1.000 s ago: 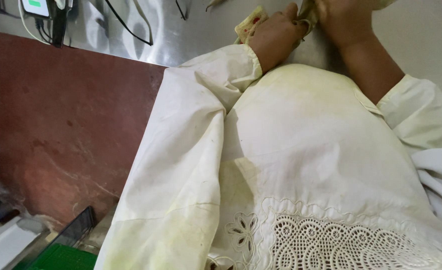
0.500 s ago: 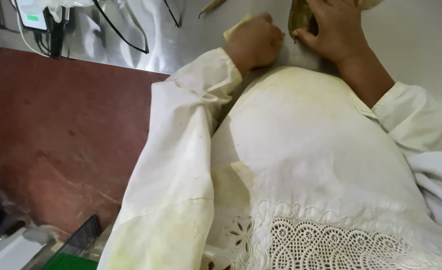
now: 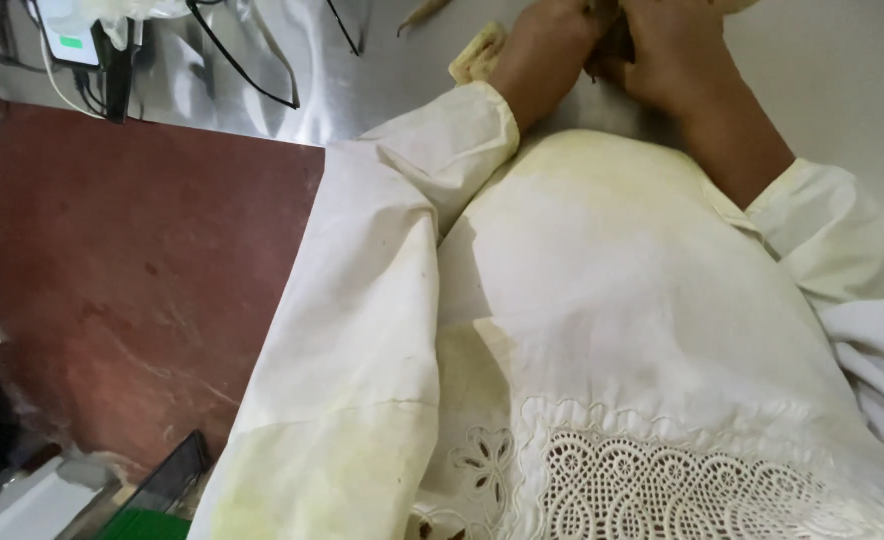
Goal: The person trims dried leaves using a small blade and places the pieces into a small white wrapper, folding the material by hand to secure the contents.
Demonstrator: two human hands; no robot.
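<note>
since approx half a sec ago the view has slid so the hands sit higher, right at the 12 o'clock edge, and the two hands have closed in on each other; a sec ago they were also bunched together, then briefly apart, now pressed back around the same small dark thing, so the work looks like repeated handling of that one piece, w/ no sign it's done. going left to right: at 10 o'clock a white phone-like device w/ a green-lit screen w/ black cables trailing over the shiny grey metal worktop; below it, 8 to 9 o'clock, the reddish-brown stone floor. at 12 o'clock the left hand is curled, knuckles up, fingers bent onto the small dark brownish object held between both hands; a pale yellow-cream scrap lies touching its wrist side. the right hand is cupped over the same object from the 1 o'clock side, gripping it; fingertips cut off by the frame. the object is mostly hidden, dark, irregular; can't tell what kind. the cream long-sleeved garment w/ a lace hem fills the centre down to 5 o'clock.
</note>
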